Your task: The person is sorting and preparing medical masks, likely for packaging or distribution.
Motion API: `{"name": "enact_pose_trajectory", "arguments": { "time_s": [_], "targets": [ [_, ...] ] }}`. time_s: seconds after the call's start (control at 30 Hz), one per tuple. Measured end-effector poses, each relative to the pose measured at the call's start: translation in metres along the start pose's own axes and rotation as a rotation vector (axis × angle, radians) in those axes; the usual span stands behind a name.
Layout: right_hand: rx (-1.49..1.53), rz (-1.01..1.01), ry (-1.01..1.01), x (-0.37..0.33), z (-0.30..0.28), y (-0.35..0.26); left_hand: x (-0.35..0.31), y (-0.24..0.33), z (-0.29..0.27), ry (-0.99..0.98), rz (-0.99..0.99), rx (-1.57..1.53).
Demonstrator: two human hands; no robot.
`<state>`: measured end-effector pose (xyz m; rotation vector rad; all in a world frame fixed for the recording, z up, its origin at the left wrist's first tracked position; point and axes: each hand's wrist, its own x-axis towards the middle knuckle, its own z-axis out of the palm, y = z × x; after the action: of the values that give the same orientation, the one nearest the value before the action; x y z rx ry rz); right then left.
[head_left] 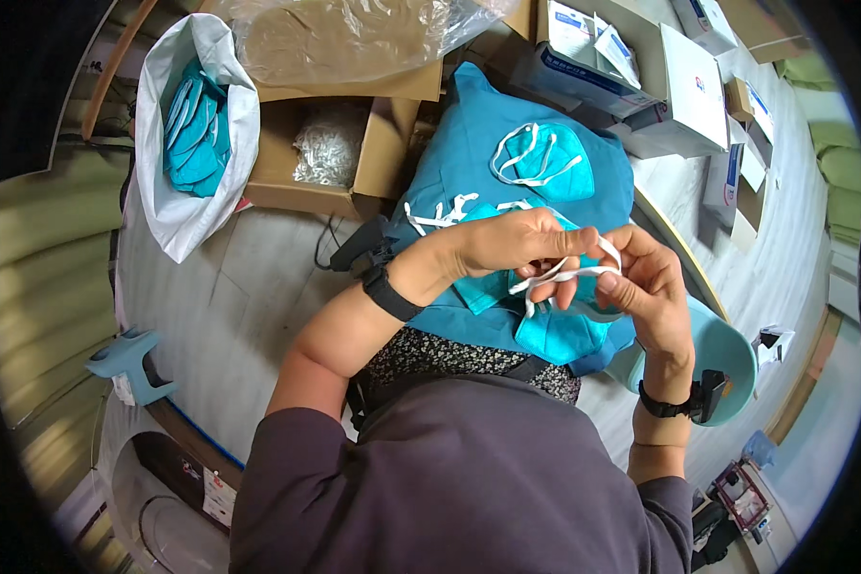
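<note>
Pinched between my left hand (526, 239) and my right hand (649, 282) is a white elastic strap (588, 272), looped across the gap between them. Both hands are closed on it. Just below hangs or lies a turquoise face mask (562, 337), partly covered by my fingers; whether the strap joins it is hard to see. Another turquoise mask (483, 290) shows under my left wrist. Farther off, a mask with white straps (550, 161) rests on the blue cushion (450, 143) on my lap. Small white plastic pieces (440, 214) lie beyond my left wrist.
A white bag (244, 143) of turquoise masks stands at the far left. Beside it, a cardboard box (306, 198) holds a clear bag of small white pieces (329, 153). White cartons (691, 91) stand at the far right. A light-blue bucket (727, 359) sits by my right forearm.
</note>
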<state>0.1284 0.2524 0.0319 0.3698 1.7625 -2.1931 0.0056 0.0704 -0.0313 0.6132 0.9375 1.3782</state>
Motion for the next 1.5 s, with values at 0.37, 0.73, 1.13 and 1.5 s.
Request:
{"name": "enact_pose_trajectory", "arguments": {
  "time_s": [0.37, 0.73, 1.13, 1.5],
  "targets": [
    [-0.014, -0.309, 0.206, 0.01, -0.028, 0.031, -0.008, -0.006, 0.006, 0.149, 0.185, -0.353],
    [0.432, -0.186, 0.114, 0.021, -0.019, 0.007, -0.009, -0.032, 0.05, 0.108, 0.07, -0.181],
    [0.635, -0.481, 0.429, -0.005, -0.135, -0.008, -0.067, -0.032, 0.049, 0.176, -0.01, -0.231],
    [0.09, -0.458, 0.252, 0.05, -0.022, -0.023, -0.007, -0.039, 0.011, 0.082, 0.143, -0.59]
  ]
}}
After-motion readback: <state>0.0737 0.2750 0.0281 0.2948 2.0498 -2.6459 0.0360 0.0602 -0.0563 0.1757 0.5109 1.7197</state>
